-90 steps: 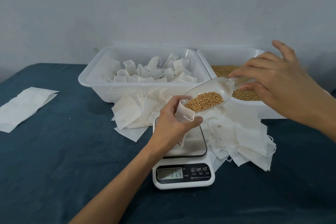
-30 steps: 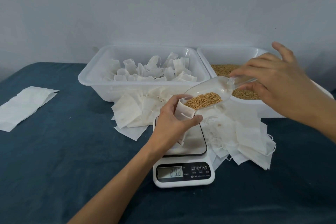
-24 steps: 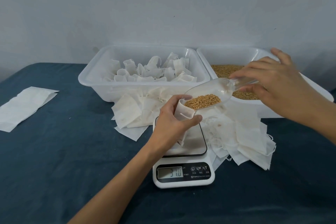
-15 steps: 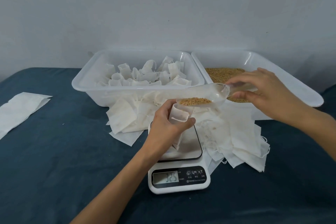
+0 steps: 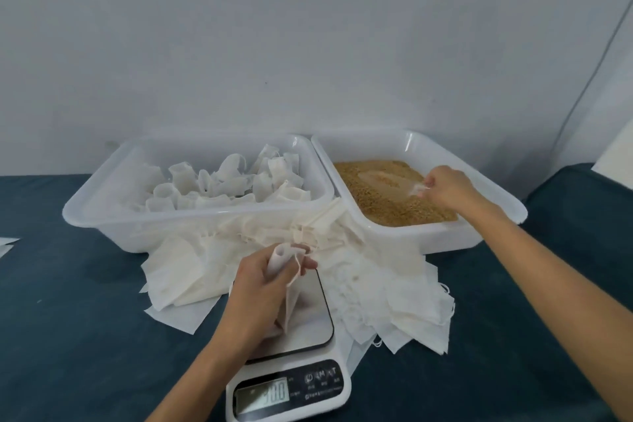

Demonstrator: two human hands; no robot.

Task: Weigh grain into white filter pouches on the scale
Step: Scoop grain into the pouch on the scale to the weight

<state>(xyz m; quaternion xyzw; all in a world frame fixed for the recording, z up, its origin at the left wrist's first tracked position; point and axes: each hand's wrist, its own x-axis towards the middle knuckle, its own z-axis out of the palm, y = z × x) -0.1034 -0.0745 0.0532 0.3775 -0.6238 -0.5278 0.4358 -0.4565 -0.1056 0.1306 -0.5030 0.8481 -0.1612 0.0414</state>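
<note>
**Pouch on scale, scoop down in grain tub**

Currently the left hand [image 5: 260, 288] fingers grip the white filter-paper pouch [image 5: 283, 271], standing upright on the white digital kitchen scale [image 5: 291, 373], mouth up. The right hand [image 5: 445, 187] pinches the clear plastic scoop [image 5: 387, 181] handle; the scoop lies flat in the white plastic tub of golden grain [image 5: 428, 144], far-right of the pouch. Loose white pouches [image 5: 387, 291] lie between them on the bench. Likely next: a top-up or seal; the display is blurred.

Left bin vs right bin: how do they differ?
The left bin holds upright filled white pouches; the right bin holds loose grain. The right hand reaches into the right bin; nothing reaches into the left bin. Both are white plastic tubs.
</note>
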